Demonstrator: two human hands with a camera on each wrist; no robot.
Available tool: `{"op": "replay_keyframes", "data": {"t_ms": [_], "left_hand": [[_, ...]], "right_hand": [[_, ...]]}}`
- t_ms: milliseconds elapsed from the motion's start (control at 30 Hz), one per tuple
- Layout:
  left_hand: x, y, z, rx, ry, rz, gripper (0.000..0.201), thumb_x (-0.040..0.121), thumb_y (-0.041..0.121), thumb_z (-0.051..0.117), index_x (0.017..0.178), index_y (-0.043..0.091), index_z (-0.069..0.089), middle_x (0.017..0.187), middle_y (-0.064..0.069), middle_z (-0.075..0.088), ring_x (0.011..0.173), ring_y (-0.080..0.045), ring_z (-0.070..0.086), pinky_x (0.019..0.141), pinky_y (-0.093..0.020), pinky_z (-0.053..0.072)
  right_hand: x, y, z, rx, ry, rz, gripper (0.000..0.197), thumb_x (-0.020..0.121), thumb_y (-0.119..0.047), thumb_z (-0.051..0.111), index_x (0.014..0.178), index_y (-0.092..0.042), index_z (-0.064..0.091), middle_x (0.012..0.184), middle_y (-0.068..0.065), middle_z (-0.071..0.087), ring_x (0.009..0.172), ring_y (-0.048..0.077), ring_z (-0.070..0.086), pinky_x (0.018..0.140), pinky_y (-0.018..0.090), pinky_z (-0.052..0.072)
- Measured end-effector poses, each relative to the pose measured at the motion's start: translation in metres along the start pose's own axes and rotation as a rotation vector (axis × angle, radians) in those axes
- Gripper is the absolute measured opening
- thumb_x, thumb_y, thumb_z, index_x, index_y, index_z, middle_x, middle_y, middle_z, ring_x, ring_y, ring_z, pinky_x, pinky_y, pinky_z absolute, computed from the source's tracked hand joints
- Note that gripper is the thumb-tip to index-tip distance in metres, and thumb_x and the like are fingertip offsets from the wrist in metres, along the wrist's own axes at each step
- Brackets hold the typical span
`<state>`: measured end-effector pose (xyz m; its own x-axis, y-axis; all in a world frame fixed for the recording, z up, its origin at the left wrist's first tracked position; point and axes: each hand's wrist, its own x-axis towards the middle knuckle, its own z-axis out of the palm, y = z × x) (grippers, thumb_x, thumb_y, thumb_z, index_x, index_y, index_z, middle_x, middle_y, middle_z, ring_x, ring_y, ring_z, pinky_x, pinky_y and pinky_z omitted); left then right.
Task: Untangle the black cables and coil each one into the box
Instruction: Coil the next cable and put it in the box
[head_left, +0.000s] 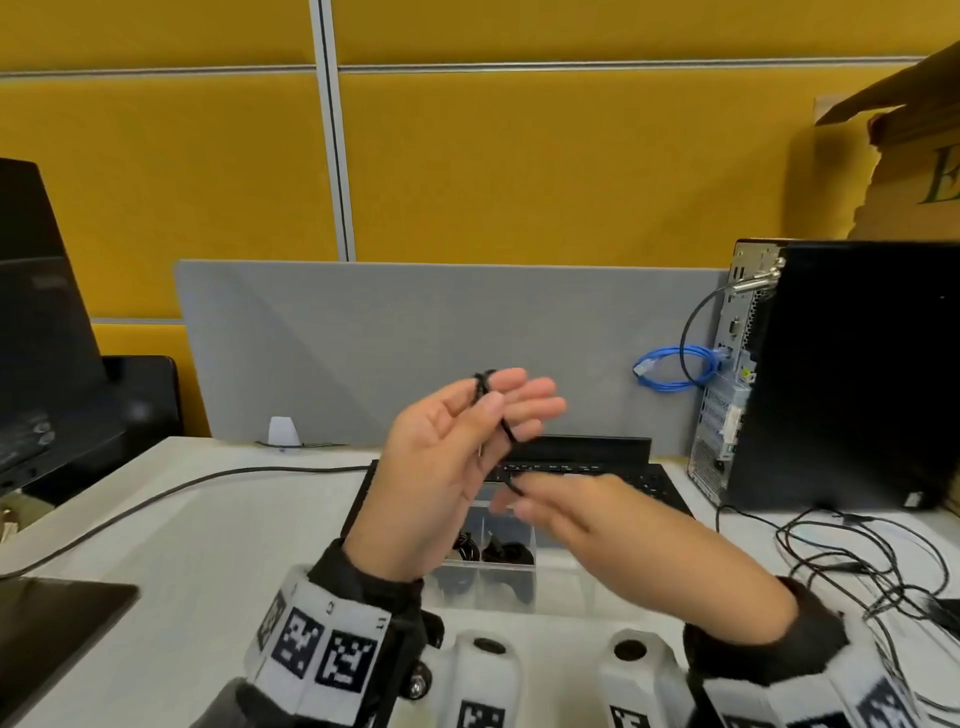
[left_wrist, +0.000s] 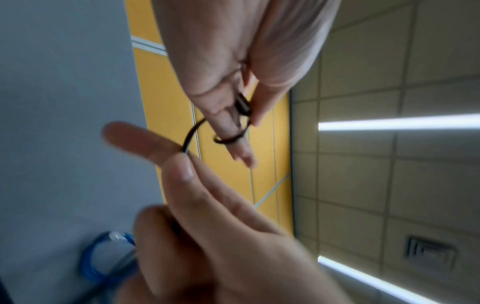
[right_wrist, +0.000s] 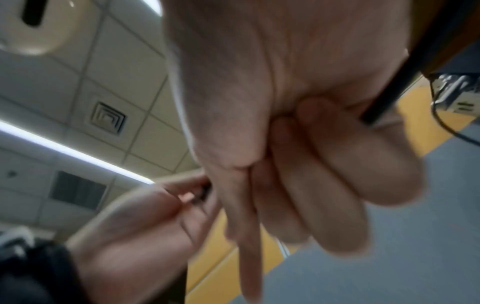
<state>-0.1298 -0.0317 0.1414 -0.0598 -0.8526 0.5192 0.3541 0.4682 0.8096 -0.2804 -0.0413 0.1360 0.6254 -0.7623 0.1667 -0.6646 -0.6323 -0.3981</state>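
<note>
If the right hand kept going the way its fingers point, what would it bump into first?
Probably the left hand. The right hand points up and left toward it, pinching the black cable wound round the left fingers. They look almost touching, though depth is unclear.

Left hand (head_left: 441, 467) raised, palm inward, fingers extended, thumb pinching. Right hand (head_left: 597, 525) lower, fingertips pinched, blurred. Both off the surface.

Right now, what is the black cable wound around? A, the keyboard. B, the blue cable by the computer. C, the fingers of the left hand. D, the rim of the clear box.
C: the black cable loops around the raised left hand while the right hand pinches its free end.
</note>
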Motion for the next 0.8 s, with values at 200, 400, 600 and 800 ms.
{"op": "replay_keyframes", "data": {"t_ms": [200,400,600,800], "left_hand": [[0.001,-0.011,-0.023,0.908,-0.022,0.021,0.024,0.100,0.022,0.035,0.097,0.018,0.059,0.086,0.003,0.073,0.081,-0.002,0.067,0.080,-0.018,0.047],[-0.011,0.009,-0.002,0.317,-0.404,-0.328,0.049,0.098,0.035,0.033,0.078,0.004,0.067,0.051,-0.005,0.061,0.044,-0.013,0.055,0.057,-0.023,0.043],[-0.004,0.007,0.003,-0.095,-0.085,-0.067,0.033,0.090,0.023,0.041,0.093,0.000,0.065,0.074,-0.012,0.072,0.069,-0.017,0.070,0.065,-0.020,0.054],[0.002,-0.011,-0.016,0.499,0.125,0.104,0.032,0.097,0.023,0.038,0.105,0.008,0.066,0.097,0.005,0.074,0.105,0.001,0.062,0.096,-0.023,0.044]], "right_hand": [[-0.014,-0.010,-0.023,-0.212,0.100,0.035,0.029,0.094,-0.047,0.035,0.084,-0.032,0.056,0.060,-0.009,0.047,0.059,0.003,0.046,0.059,0.024,0.037],[-0.016,0.007,-0.030,-0.266,0.599,0.025,0.048,0.084,-0.071,0.017,0.094,-0.045,0.055,0.076,-0.019,0.062,0.074,0.005,0.058,0.062,0.031,0.049],[-0.006,0.007,-0.013,0.001,-0.070,0.046,0.033,0.096,-0.049,0.031,0.093,-0.038,0.062,0.072,-0.017,0.056,0.069,-0.005,0.051,0.071,0.021,0.043],[-0.018,-0.018,-0.025,-0.168,0.004,0.022,0.030,0.097,-0.044,0.032,0.090,-0.030,0.057,0.061,-0.012,0.043,0.057,0.002,0.041,0.060,0.024,0.038]]}}
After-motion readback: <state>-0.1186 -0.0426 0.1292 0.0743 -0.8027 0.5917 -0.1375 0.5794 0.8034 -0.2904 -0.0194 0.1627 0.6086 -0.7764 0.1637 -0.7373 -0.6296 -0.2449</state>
